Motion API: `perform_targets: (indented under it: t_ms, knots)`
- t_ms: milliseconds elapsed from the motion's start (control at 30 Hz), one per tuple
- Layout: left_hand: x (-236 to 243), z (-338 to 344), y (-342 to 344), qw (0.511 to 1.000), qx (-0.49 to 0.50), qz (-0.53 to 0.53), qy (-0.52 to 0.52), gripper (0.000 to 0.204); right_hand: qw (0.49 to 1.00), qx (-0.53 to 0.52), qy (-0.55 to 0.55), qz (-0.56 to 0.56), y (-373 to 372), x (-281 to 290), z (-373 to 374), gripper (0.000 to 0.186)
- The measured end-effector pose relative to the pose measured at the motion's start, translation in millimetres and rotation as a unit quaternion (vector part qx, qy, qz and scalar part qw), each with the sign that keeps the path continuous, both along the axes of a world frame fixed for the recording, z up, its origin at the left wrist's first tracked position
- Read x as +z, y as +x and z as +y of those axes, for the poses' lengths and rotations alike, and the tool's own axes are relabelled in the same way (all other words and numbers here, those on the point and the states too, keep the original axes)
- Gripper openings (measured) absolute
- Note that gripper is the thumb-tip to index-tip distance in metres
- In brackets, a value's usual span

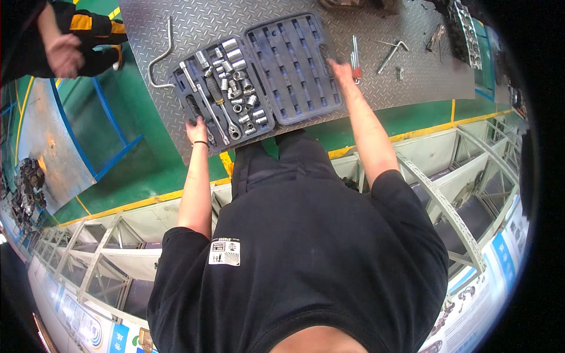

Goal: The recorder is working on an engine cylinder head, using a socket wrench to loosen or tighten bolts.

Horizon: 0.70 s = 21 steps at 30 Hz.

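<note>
An open dark blue tool case (pixel 294 70) lies on a steel tread plate (pixel 424 82). Its left half holds several chrome sockets (pixel 238 76), a ratchet and wrenches; its right half is a bare moulded lid. My left hand (pixel 197 130) grips the case's near left corner, next to a black-handled tool. My right hand (pixel 341 72) rests with fingers spread at the lid's right edge, just beside a bundle of hex keys (pixel 355 57) in a red holder. I cannot tell whether it touches the keys.
A bent steel crank bar (pixel 159 59) lies left of the case. An L-shaped wrench (pixel 391 54) and a small socket (pixel 400 73) lie to the right. Another person's hand (pixel 65 56) is at top left. Engine parts (pixel 465 29) sit top right, metal frames (pixel 447 206) below.
</note>
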<state>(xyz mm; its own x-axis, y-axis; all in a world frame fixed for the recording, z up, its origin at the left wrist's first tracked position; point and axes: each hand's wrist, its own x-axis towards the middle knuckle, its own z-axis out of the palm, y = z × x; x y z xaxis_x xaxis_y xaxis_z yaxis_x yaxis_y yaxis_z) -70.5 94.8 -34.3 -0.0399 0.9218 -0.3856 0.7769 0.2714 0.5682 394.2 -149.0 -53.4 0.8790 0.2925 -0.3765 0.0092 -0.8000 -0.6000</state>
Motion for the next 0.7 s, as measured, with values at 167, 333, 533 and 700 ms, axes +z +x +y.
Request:
perform_targets:
  t_ms: [167,333,533,700]
  knots:
    - [6,-1,-20,0.999,0.033,-0.039,0.001,0.056,0.967,0.112,0.107,0.202,-36,171,36,0.051]
    - [-20,-2,-76,0.956,0.133,-0.260,-0.002,0.037,0.916,0.351,0.192,0.030,-190,259,106,0.056]
    - [20,1,-115,0.869,0.312,-0.371,-0.099,0.037,0.846,0.513,0.134,-0.059,-363,174,197,0.061]
    - [4,1,-153,0.934,0.198,-0.296,0.021,0.031,0.812,0.551,0.073,-0.179,-396,121,216,0.072]
